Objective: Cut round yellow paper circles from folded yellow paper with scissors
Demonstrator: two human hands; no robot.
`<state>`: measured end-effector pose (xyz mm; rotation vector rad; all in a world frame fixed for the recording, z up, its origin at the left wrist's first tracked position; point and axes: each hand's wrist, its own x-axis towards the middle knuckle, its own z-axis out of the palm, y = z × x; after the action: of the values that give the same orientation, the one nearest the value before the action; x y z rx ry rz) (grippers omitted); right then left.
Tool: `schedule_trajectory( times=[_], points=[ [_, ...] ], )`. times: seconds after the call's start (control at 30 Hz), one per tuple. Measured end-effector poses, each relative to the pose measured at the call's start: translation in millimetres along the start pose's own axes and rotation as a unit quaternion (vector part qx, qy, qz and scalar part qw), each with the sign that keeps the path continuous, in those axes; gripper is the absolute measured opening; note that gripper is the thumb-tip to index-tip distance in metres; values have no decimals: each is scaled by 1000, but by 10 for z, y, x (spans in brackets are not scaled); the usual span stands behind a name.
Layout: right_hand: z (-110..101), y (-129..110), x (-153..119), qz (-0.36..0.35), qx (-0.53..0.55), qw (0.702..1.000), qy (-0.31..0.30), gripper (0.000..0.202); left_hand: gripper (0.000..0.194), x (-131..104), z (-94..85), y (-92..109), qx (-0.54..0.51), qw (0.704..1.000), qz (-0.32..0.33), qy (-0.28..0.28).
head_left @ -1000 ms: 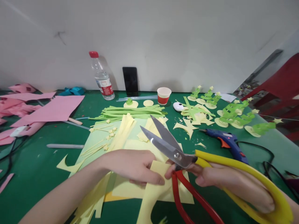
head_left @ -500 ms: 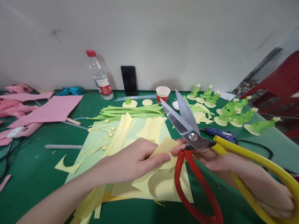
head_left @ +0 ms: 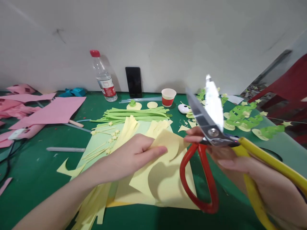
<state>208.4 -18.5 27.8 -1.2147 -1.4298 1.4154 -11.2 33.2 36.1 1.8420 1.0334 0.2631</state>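
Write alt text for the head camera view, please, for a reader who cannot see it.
The left hand pinches pale yellow paper while the right hand holds open, red-and-yellow-handled scissors above a green table. Behind are a red-capped plastic bottle, a smartphone and a paper cup.

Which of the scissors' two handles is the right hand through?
The yellow handle; the red handle, left of it, has no hand through its loop.
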Motion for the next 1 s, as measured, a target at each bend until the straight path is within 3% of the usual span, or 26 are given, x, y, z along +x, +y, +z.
schedule_trajectory(
  times=[0.1, 0.13, 0.23, 0.3, 0.4, 0.47, 0.53, 0.67, 0.77, 1.0],
  points=[
    [-17, 17, -25, 18, 64, 996, 52, 25, 39, -33, -61, -8, -100, 994, -4, 43],
    [-12, 16, -39, 31, 71, 996, 45, 28, 37, -42, -73, -8, -135, 989, -2, 66],
    [57, 2, -88, 79, 73, 993, -57, 39, 33, -59, -77, 1, -256, 955, 20, 148],
    [137, 12, -124, 101, 74, 987, -105, 34, 28, -67, -58, 17, -330, 925, 50, 182],
    [259, 67, -170, 96, 42, 989, -100, 26, 25, -77, -16, 48, -383, 890, 92, 229],
    [314, 102, -182, 67, -37, 993, -94, 25, 27, -82, 15, 57, -381, 883, 91, 260],
    [340, 113, -178, 30, -124, 989, -75, 25, 28, -89, 47, 55, -370, 895, 73, 240],
    [335, 60, -147, -18, -246, 968, -38, 26, 30, -116, 112, 59, -320, 938, 50, 127],
    [321, 14, -129, -42, -275, 959, -47, 24, 32, -137, 150, 89, -275, 954, 50, 105],
    [314, 33, -131, -60, -308, 950, 1, 20, 30, -153, 182, 120, -268, 959, 47, 79]
  ],
)
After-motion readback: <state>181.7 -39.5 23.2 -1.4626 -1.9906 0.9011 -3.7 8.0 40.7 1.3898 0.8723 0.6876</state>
